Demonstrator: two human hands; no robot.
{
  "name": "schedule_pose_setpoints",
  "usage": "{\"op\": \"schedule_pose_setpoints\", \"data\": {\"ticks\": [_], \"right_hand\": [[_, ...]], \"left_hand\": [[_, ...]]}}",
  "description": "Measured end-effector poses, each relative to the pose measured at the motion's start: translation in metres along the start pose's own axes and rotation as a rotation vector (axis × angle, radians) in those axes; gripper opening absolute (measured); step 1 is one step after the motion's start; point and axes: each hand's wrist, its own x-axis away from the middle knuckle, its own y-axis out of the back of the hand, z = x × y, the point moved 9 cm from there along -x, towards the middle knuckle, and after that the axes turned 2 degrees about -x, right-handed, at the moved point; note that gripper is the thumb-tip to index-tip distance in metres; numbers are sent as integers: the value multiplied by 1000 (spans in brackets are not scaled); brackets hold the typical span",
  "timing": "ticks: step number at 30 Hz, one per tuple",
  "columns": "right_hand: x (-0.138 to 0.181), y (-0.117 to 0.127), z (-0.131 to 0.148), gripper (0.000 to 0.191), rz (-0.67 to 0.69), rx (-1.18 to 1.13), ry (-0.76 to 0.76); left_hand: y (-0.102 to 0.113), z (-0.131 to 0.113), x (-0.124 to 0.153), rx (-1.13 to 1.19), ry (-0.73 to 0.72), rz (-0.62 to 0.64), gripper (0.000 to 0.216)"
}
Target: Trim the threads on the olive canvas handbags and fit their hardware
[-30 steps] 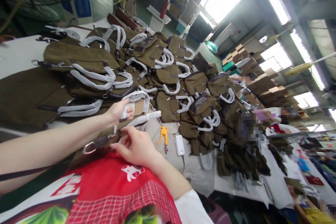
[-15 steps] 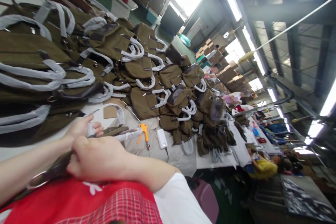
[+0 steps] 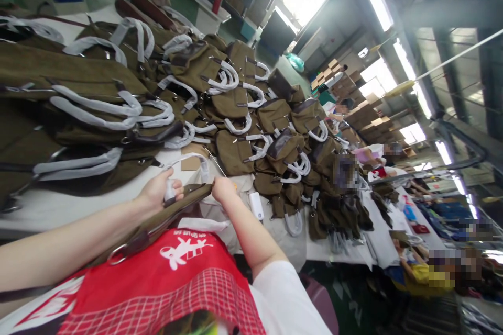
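Observation:
An olive canvas bag (image 3: 188,200) with dark leather trim and a metal ring lies slantwise in front of my red apron. My left hand (image 3: 159,188) curls around its handle (image 3: 170,191), which is wrapped in white film. At the far end of the bag my right hand (image 3: 223,189) is closed on the top edge. A second wrapped handle (image 3: 230,224) hangs on the near side, against the apron. Behind my right hand most of the orange air blow gun is hidden; its thin metal tube (image 3: 215,161) sticks out.
Many similar olive bags (image 3: 236,152) with wrapped handles cover the table to the left and ahead. A white handheld device (image 3: 257,206) with a cable lies right of my hand, on pale cloth. A purple chair (image 3: 320,298) stands at the table's edge. Other people work farther along.
My right hand has moved forward along the bag, away from my body, to its far end. My left hand keeps its hold on the handle. The view has shifted left.

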Motion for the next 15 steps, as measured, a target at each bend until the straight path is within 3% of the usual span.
{"op": "schedule_pose_setpoints", "data": {"ticks": [3,6,8,12,13,15], "right_hand": [[17,2,10,22,-61,-55,96],[37,0,44,28,-77,-193,433],[42,-7,59,28,-46,-239,577],[39,-17,67,22,-8,-229,620],[41,-14,70,25,-21,-237,645],[51,-5,76,27,-48,-258,702]], "left_hand": [[3,-6,0,-2,-19,5,42],[5,-18,0,-44,-45,-16,43],[5,-28,0,-123,-51,-23,44],[11,-49,2,-390,-64,-4,32],[14,-57,3,-507,-102,-5,24],[24,-78,4,-763,-198,-23,30]]}}
